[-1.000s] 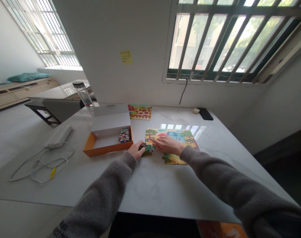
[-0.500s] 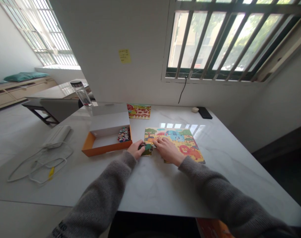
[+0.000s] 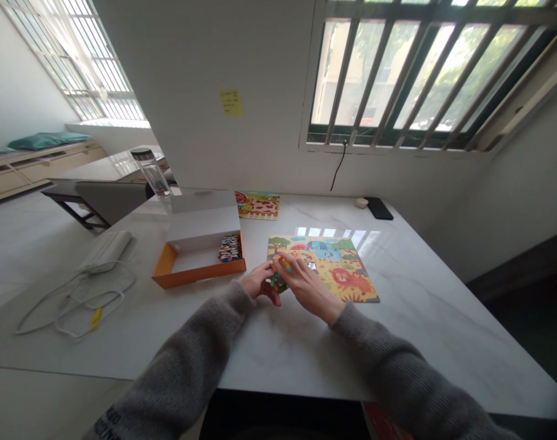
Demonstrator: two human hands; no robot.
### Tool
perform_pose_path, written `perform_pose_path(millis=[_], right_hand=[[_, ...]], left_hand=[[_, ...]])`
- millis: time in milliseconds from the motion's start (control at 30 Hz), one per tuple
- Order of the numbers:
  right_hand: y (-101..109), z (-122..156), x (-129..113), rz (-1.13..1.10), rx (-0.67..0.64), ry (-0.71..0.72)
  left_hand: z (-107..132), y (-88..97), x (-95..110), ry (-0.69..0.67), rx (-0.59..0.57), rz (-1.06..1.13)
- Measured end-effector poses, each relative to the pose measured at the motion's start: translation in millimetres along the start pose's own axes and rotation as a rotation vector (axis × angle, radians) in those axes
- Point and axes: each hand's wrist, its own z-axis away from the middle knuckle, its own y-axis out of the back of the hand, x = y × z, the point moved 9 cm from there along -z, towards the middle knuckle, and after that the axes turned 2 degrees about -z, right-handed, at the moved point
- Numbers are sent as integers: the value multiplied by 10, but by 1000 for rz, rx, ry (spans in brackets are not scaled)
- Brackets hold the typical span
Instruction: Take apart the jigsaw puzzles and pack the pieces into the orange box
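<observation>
My left hand is closed around several green and dark puzzle pieces at the lower left corner of an animal jigsaw puzzle. From the right, my right hand reaches over with its fingers bent onto the same pieces, an orange patch showing under the fingertips. Both hands hide part of the puzzle's left side. An elephant and lions show on the uncovered part, which lies flat on the table. To the left stands an orange box with its white lid open and a stack of dark patterned pieces inside.
A second colourful picture board lies near the wall behind the box. At the back right are a black phone and a small white case. A white power strip with cable lies far left, and a clear bottle stands behind.
My left hand has lifted and turned the pieces, tilting them up. My right hand has shifted slightly left and down from the puzzle onto the pieces.
</observation>
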Motion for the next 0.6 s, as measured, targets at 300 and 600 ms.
perform_pose_path(millis=[300,600], right_hand=[[128,135,366,-349,164,-121],[-219,258,517,-788,74,-457]], left_hand=[[64,69,148,-157,9,-102],[120,10,259,-197,63,-210]])
